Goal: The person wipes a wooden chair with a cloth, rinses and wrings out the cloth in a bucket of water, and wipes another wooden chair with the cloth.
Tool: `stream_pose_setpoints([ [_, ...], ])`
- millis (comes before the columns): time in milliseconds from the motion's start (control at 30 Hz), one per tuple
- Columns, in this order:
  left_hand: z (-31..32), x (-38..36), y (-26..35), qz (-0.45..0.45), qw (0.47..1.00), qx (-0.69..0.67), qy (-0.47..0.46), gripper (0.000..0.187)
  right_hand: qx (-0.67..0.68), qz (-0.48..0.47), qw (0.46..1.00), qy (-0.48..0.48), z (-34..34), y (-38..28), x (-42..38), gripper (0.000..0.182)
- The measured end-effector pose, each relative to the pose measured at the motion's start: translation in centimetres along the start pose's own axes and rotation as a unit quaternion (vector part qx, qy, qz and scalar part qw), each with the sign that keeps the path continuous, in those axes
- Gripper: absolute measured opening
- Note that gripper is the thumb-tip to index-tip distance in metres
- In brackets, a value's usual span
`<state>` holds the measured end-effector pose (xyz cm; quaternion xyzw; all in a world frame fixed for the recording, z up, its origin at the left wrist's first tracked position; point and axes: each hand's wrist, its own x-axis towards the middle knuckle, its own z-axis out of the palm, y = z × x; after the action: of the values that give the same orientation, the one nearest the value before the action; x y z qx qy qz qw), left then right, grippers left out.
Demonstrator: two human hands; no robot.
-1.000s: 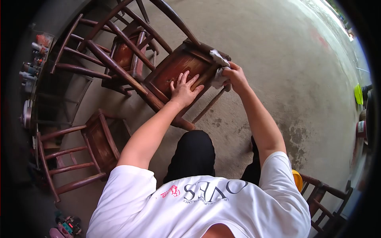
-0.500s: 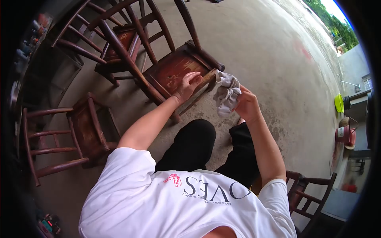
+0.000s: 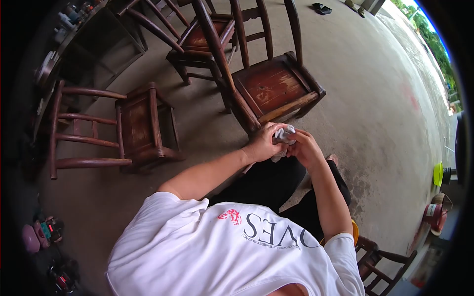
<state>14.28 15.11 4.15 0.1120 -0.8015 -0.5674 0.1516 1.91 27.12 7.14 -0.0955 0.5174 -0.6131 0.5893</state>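
A crumpled greyish-white cloth [image 3: 284, 134] is bunched between my two hands, above my knee. My left hand [image 3: 265, 144] is closed around its left side. On the other side my right hand [image 3: 306, 149] pinches it with bent fingers. Part of the cloth hangs below the fingers, and the hands hide some of it. Just beyond the hands stands a worn wooden chair [image 3: 276, 88] with a scratched reddish-brown seat.
Another wooden chair [image 3: 200, 39] stands behind it, and a low chair [image 3: 140, 123] is at the left. One more chair [image 3: 382, 261] is at lower right. A red bucket [image 3: 434, 217] and a yellow-green basin [image 3: 438, 174] are at the right. Dark shoes [image 3: 322, 8] lie far off on the concrete floor.
My left hand, open and apart from the cloth before, has come to it and closed on it. My right hand has drawn the cloth closer. The view has shifted leftward.
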Motion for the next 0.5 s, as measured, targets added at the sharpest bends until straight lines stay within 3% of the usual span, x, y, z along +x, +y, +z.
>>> stream_pose_setpoints([
  [33,-0.5,-0.4,-0.6,-0.005,1.0,0.001,0.002,0.052,-0.049,0.018,0.998,0.02,0.9,-0.4,-0.4,0.023],
  [67,-1.0,-0.9,-1.2,-0.043,0.996,-0.081,0.01,0.049,-0.135,0.056,0.989,0.028,1.5,-1.0,-1.0,0.034],
  [100,-1.5,-1.4,-1.9,-0.079,0.983,-0.163,0.019,0.045,-0.134,0.059,0.989,0.023,1.7,-1.1,-1.3,0.034],
  [167,-3.6,-1.8,-3.8,-0.083,0.984,-0.048,0.15,0.038,-0.268,-0.037,0.955,0.12,1.7,-0.9,-1.6,0.051],
  [233,-6.4,-0.9,-7.5,-0.001,0.953,0.042,0.299,0.037,-0.292,-0.049,0.947,0.126,0.0,-1.4,-1.2,0.054],
  [300,-8.3,0.5,-8.1,0.023,0.914,0.142,0.378,0.04,-0.281,-0.077,0.948,0.125,-1.3,-1.7,-1.0,0.052],
  [367,-6.0,1.9,-10.2,0.032,0.92,0.21,0.33,0.042,-0.269,-0.081,0.952,0.122,-1.3,-2.1,-0.7,0.048],
  [433,-2.6,1.7,-7.4,0.044,0.944,0.258,0.199,0.036,-0.295,-0.08,0.944,0.123,-0.8,-2.1,-0.5,0.039],
  [467,-0.9,1.5,-6.1,0.056,0.951,0.246,0.182,0.036,-0.299,-0.076,0.944,0.117,-0.6,-1.8,-0.2,0.039],
  [500,2.4,0.2,-8.3,0.02,0.98,0.197,0.035,0.035,-0.294,-0.077,0.947,0.101,-0.4,-1.3,0.0,0.039],
])
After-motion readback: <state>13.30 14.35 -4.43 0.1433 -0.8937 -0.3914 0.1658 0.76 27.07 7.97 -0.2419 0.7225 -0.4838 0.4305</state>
